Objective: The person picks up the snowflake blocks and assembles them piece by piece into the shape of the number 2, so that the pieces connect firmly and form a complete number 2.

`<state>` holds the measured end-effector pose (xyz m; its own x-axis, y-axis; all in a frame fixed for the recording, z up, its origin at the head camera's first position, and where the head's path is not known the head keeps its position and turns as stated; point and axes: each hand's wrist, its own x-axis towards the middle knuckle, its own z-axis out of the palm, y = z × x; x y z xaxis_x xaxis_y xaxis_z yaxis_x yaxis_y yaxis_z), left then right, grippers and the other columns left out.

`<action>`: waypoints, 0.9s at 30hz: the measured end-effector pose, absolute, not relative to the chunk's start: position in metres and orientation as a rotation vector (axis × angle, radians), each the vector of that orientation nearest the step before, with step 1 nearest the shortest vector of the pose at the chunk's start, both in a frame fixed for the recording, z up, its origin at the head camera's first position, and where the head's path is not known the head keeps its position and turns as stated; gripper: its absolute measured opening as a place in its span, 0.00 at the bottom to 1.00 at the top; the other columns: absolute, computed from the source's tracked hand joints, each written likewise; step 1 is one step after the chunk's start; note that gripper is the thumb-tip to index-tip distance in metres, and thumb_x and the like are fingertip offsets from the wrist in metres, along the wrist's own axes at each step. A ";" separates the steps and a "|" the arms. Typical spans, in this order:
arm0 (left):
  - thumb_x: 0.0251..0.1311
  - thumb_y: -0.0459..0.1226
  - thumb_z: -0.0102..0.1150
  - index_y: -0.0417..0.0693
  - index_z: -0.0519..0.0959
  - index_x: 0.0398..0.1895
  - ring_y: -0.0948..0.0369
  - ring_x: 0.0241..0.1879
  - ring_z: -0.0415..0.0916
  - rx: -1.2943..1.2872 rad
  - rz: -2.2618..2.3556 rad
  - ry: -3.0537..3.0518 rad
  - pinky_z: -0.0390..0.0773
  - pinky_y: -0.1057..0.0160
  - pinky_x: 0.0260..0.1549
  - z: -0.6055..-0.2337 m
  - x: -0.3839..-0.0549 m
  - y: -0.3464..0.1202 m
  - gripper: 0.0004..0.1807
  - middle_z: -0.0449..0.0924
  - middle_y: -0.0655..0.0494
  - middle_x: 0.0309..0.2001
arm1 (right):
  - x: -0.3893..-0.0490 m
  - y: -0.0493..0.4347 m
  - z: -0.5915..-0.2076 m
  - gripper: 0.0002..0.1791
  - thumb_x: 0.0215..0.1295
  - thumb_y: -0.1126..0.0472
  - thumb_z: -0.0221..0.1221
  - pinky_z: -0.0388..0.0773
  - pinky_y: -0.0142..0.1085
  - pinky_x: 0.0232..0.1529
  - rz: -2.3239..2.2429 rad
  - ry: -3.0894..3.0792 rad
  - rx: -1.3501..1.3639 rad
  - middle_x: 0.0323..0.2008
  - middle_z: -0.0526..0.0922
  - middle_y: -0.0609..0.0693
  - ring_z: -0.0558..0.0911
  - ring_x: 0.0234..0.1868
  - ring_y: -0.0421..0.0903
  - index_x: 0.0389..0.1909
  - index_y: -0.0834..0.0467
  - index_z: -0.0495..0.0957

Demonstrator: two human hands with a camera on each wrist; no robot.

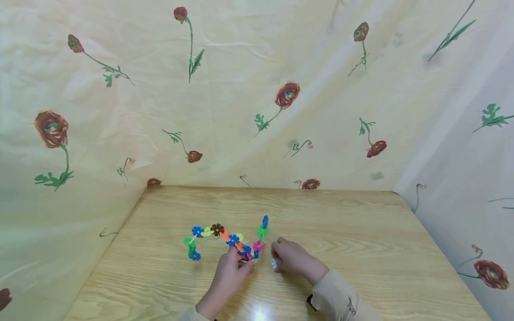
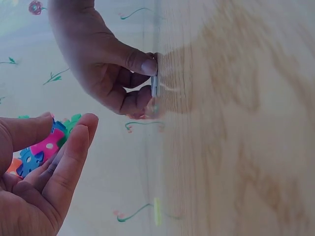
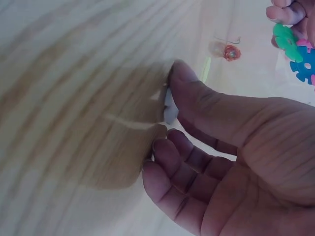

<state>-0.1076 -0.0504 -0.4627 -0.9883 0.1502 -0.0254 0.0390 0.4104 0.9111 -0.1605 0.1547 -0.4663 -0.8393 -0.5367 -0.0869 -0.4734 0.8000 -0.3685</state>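
A chain of joined snowflake-shaped plastic discs (image 1: 217, 229) in blue, green, yellow-green, brown, orange and pink curves above the table in the head view. My left hand (image 1: 227, 276) holds it near its right part, thumb and fingers around the blue and pink discs (image 2: 49, 146). From there a short arm of pink, green and blue discs rises at the right. My right hand (image 1: 293, 258) is down at the tabletop, pinching a white snowflake disc (image 1: 275, 264) between thumb and fingers. In the right wrist view the white disc (image 3: 171, 107) is partly hidden by the thumb.
The wooden table (image 1: 361, 232) has a back edge against a cream curtain (image 1: 241, 89) printed with red flowers. More curtain hangs on the left and right sides. A yellow-green disc (image 2: 157, 211) shows edge-on close to the tabletop in the left wrist view.
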 end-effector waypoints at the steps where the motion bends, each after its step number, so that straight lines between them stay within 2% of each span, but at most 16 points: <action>1: 0.62 0.42 0.65 0.39 0.70 0.41 0.64 0.28 0.79 0.173 1.641 2.554 0.78 0.68 0.25 -0.463 -0.108 -0.050 0.18 0.80 0.56 0.31 | -0.160 0.156 -0.467 0.19 0.45 0.65 0.74 0.69 0.34 0.29 -0.502 2.808 -0.808 0.27 0.66 0.44 0.67 0.26 0.42 0.27 0.55 0.71; 3: 0.62 0.42 0.65 0.39 0.70 0.41 0.64 0.28 0.79 0.180 1.642 2.560 0.78 0.68 0.25 -0.463 -0.108 -0.050 0.17 0.80 0.56 0.31 | -0.162 0.158 -0.470 0.18 0.47 0.65 0.73 0.67 0.34 0.27 -0.524 2.826 -0.828 0.24 0.66 0.43 0.66 0.25 0.40 0.24 0.54 0.70; 6: 0.62 0.41 0.65 0.39 0.70 0.40 0.64 0.28 0.79 0.192 1.645 2.563 0.78 0.68 0.25 -0.464 -0.107 -0.050 0.16 0.80 0.57 0.30 | -0.164 0.163 -0.471 0.12 0.53 0.64 0.70 0.66 0.32 0.26 -0.635 2.825 -0.839 0.21 0.69 0.39 0.67 0.23 0.38 0.22 0.52 0.74; 8: 0.62 0.39 0.65 0.40 0.70 0.40 0.63 0.28 0.79 0.205 1.652 2.567 0.78 0.68 0.25 -0.465 -0.107 -0.050 0.15 0.80 0.57 0.30 | -0.165 0.167 -0.468 0.07 0.59 0.63 0.66 0.68 0.32 0.24 -0.784 2.795 -0.804 0.19 0.72 0.39 0.69 0.21 0.37 0.25 0.52 0.78; 10: 0.61 0.39 0.65 0.40 0.70 0.40 0.64 0.28 0.79 0.216 1.660 2.567 0.78 0.69 0.26 -0.465 -0.107 -0.050 0.15 0.80 0.57 0.30 | -0.165 0.170 -0.463 0.03 0.65 0.64 0.62 0.72 0.32 0.22 -0.951 2.744 -0.741 0.22 0.77 0.42 0.73 0.20 0.38 0.32 0.54 0.82; 15: 0.61 0.38 0.65 0.41 0.71 0.40 0.64 0.28 0.79 0.239 1.672 2.570 0.79 0.69 0.27 -0.466 -0.107 -0.050 0.14 0.80 0.58 0.31 | -0.162 0.179 -0.444 0.05 0.75 0.64 0.51 0.79 0.39 0.20 -1.332 2.584 -0.606 0.27 0.81 0.56 0.79 0.19 0.48 0.40 0.58 0.76; 18: 0.61 0.38 0.65 0.42 0.71 0.41 0.64 0.28 0.79 0.249 1.674 2.567 0.79 0.70 0.27 -0.466 -0.107 -0.049 0.14 0.80 0.58 0.31 | -0.159 0.183 -0.433 0.07 0.76 0.64 0.49 0.81 0.41 0.21 -1.484 2.518 -0.626 0.27 0.80 0.59 0.80 0.19 0.50 0.45 0.60 0.75; 22: 0.62 0.38 0.65 0.42 0.71 0.40 0.64 0.28 0.79 0.253 1.663 2.568 0.79 0.70 0.26 -0.466 -0.106 -0.049 0.14 0.80 0.58 0.31 | -0.156 0.186 -0.419 0.11 0.74 0.66 0.51 0.82 0.39 0.25 -1.607 2.471 -0.678 0.27 0.79 0.55 0.81 0.21 0.49 0.53 0.64 0.72; 27: 0.62 0.39 0.65 0.44 0.71 0.41 0.64 0.28 0.79 0.264 1.661 2.559 0.79 0.69 0.27 -0.468 -0.107 -0.048 0.13 0.80 0.60 0.31 | -0.156 0.185 -0.405 0.11 0.72 0.68 0.53 0.83 0.39 0.31 -1.737 2.437 -0.633 0.29 0.83 0.56 0.83 0.25 0.50 0.52 0.66 0.68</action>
<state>-0.1072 -0.0482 -0.4679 -0.9820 0.1870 0.0270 0.1008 0.3975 0.9121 -0.1563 0.1853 -0.4046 -0.9110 -0.3764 0.1684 -0.2820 0.2708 -0.9204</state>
